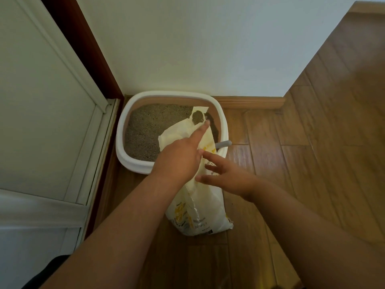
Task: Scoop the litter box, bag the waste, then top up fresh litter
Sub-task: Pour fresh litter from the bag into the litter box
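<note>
— Where's the litter bag (203, 207)?

— On the wooden floor (291, 163), its open top leaning over the near right rim of the litter box (120, 142), which sits in the far corner against the wall.

— And the hands?

— The left hand (179, 157) lies along the bag, forefinger stretched to its mouth. The right hand (227, 174) is spread wide, fingertips touching the bag's side. A grey scoop handle (224, 144) pokes over the right rim.
</note>
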Tool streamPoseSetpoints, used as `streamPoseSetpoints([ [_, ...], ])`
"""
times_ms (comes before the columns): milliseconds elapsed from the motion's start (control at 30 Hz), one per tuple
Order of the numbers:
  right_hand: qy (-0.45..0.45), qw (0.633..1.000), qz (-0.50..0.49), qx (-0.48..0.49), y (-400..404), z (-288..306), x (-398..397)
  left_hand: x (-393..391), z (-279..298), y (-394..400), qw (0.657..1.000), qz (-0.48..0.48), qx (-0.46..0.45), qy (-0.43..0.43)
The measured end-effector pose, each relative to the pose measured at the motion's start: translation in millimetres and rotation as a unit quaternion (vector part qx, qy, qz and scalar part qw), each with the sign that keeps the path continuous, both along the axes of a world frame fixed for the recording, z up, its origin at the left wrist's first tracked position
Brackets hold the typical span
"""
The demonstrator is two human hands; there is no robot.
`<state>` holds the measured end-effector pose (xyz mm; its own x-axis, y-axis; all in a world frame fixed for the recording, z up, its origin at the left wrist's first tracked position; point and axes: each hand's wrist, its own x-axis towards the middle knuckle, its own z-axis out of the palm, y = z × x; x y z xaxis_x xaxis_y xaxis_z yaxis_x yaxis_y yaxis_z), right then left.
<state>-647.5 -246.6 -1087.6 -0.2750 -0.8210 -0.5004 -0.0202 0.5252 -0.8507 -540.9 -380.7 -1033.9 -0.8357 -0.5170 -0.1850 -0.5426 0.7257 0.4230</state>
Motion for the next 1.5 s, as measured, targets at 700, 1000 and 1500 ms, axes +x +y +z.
streamPoseSetpoints([
  [700,-0.052,0.986,-0.099,0.127,58,-75,-14,12,16,18,0.968,-0.108,-0.161,0.158],
  [1000,-0.023,0.989,-0.05,0.135,44,-104,-1,31,26,14,0.962,-0.113,-0.143,0.204],
  [1500,0.123,0.969,0.082,0.198,15,-107,-2,57,47,-12,0.958,-0.019,-0.105,0.267],
])
